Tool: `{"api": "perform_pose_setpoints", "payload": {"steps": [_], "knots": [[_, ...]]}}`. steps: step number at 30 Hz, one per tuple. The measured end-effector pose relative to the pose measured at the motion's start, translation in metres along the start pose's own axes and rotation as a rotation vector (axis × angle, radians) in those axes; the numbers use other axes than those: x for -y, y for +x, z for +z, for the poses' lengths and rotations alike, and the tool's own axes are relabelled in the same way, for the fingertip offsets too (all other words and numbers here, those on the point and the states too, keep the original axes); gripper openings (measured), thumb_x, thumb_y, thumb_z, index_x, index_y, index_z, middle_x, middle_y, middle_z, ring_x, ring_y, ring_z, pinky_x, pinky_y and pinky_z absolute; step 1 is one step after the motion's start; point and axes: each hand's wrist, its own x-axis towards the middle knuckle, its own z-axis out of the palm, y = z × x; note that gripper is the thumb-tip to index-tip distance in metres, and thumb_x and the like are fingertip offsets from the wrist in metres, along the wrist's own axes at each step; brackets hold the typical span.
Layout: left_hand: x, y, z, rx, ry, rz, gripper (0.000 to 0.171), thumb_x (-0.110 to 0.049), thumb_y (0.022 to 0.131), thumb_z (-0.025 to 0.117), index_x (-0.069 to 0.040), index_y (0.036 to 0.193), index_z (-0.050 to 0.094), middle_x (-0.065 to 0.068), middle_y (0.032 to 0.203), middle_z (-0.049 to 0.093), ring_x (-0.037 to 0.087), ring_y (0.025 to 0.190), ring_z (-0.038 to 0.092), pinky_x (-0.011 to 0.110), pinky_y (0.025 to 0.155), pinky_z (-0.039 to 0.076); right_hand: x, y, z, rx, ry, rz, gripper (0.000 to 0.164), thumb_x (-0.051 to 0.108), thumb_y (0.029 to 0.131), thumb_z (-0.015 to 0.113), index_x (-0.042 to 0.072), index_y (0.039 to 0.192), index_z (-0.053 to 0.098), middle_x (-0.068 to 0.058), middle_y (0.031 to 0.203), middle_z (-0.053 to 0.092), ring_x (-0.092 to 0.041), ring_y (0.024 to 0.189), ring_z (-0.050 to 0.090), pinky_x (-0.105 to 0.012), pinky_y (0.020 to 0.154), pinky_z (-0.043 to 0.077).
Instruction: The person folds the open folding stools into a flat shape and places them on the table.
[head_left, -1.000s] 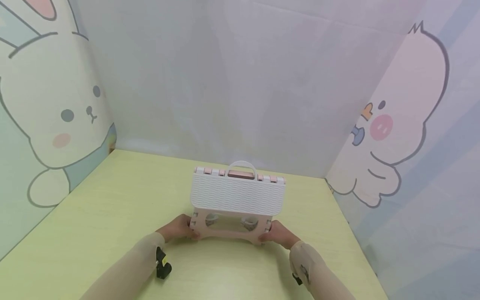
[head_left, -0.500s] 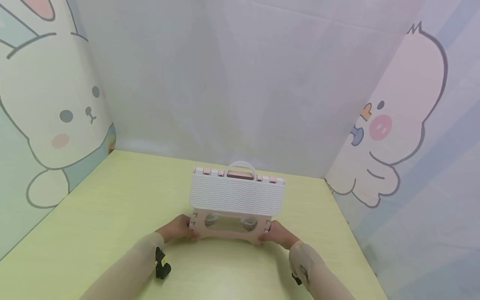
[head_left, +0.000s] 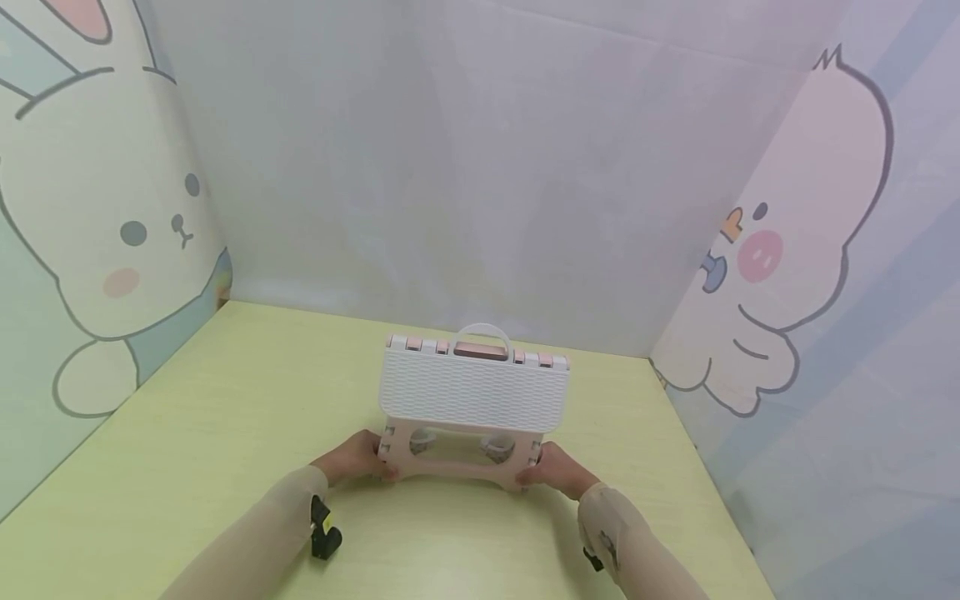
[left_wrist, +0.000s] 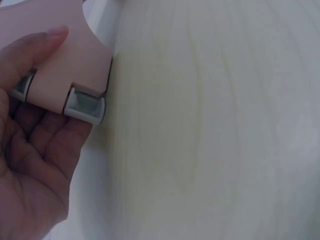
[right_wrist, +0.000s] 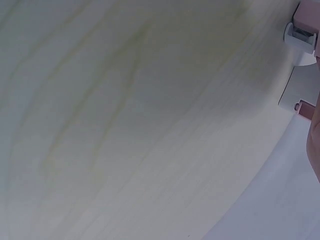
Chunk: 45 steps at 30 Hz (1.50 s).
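Note:
A folding step stool (head_left: 474,385) stands on the table in the head view, with a white ridged top, a white carry handle (head_left: 483,327) and a pink leg panel (head_left: 453,469). My left hand (head_left: 358,456) grips the panel's left side. In the left wrist view, the thumb lies on the pink face of the stool leg (left_wrist: 75,62) and the other fingers reach behind its hinged edge. On the opposite side, my right hand (head_left: 558,470) holds the panel's right edge. The right wrist view catches only a sliver of that hand (right_wrist: 314,145) beside a white leg (right_wrist: 304,82).
The pale yellow wood-grain table (head_left: 262,375) extends around the stool. Fabric walls enclose it, with a printed rabbit (head_left: 112,208) on the left and a printed chick (head_left: 810,208) on the right. A black wrist mount (head_left: 324,533) sits at the left sleeve.

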Motion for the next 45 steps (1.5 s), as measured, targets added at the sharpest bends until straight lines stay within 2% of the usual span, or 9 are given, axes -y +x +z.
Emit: {"api": "perform_pose_setpoints", "payload": {"steps": [17,24,32,45], "knots": [[0.0032,0.0035,-0.0006,0.002,0.004,-0.003,0.024,-0.010,0.071,0.080,-0.001,0.090,0.070,0.001,0.077,0.066,0.016,0.070,0.051,0.030,0.066,0.043,0.0024,-0.0012,0.0001,0.002,0.001,-0.002,0.043,0.003,0.071,0.071,-0.007,0.112,0.061,-0.009,0.106,0.068,-0.014,0.086,0.058,-0.030,0.078,0.047],[0.0021,0.0018,-0.0039,0.038,-0.010,0.024,0.025,-0.015,0.072,0.081,-0.001,0.090,0.070,-0.001,0.076,0.066,0.014,0.068,0.051,0.028,0.064,0.043,0.0019,-0.0002,-0.0007,0.005,0.005,-0.001,0.043,0.002,0.071,0.071,-0.008,0.111,0.061,-0.010,0.106,0.068,-0.013,0.086,0.058,-0.030,0.078,0.047],[-0.0001,0.0026,-0.0001,0.005,0.003,-0.001,0.021,-0.008,0.072,0.079,-0.001,0.090,0.070,0.000,0.076,0.065,0.015,0.068,0.050,0.029,0.064,0.042,0.0027,0.0007,-0.0012,0.007,0.013,-0.007,0.043,0.001,0.071,0.072,-0.009,0.111,0.060,-0.009,0.106,0.067,-0.013,0.085,0.057,-0.029,0.078,0.047],[-0.0001,0.0021,0.0007,-0.009,0.028,-0.007,0.022,-0.007,0.073,0.079,-0.001,0.091,0.070,0.000,0.077,0.065,0.015,0.068,0.050,0.029,0.063,0.043,0.0002,0.0022,-0.0005,0.009,0.023,-0.003,0.044,0.002,0.070,0.071,-0.008,0.111,0.061,-0.009,0.105,0.068,-0.013,0.086,0.058,-0.029,0.079,0.047]]}}
